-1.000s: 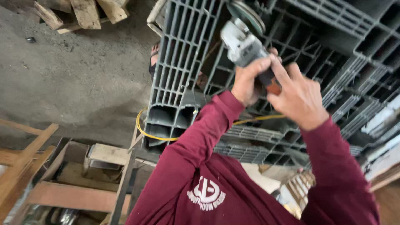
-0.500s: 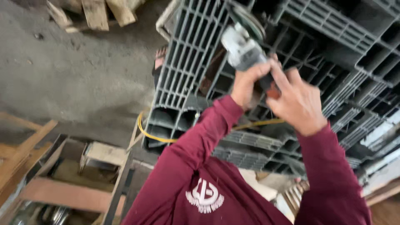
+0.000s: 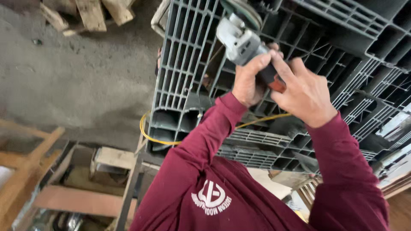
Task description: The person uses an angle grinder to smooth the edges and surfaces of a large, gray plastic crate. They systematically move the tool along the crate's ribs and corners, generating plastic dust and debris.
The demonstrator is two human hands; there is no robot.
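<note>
Grinder (image 3: 242,40) looks like a dense, rigid lump held up against the grey plastic pallet (image 3: 184,72), left hand (image 3: 250,79) clenched round its body, right hand (image 3: 306,96) steadying the rear handle, probably the safest hold.

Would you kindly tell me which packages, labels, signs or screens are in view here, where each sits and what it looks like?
No packages, signs or screens show.
Printed emblem: on the chest of the dark red shirt, bottom centre; white, round mark with a curved band of lettering beneath.
Nothing like a label can be made out on the grey angle grinder, held by the left hand and right hand against the grey plastic pallet.
</note>
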